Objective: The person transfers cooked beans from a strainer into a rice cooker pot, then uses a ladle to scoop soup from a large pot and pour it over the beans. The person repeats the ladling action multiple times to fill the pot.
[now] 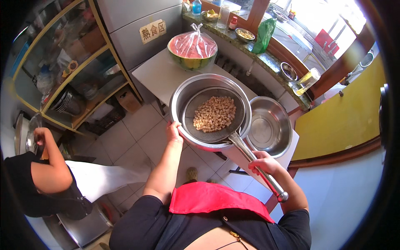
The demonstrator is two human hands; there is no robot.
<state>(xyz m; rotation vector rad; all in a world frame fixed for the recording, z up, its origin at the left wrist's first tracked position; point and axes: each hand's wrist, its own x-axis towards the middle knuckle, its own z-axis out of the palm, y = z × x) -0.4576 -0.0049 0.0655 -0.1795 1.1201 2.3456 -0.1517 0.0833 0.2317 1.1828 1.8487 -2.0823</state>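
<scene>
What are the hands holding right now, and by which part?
The right hand holds the strainer by its long metal handle; the left hand grips the large steel bowl by its rim.

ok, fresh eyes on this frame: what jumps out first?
The heap of pale chunks mid-frame, in a mesh strainer over a steel bowl; the left hand grips the bowl's rim, the right hand the strainer's handle. Then the cut watermelon under clear plastic, top centre, and the bright red cloth across the wearer's chest.
</scene>
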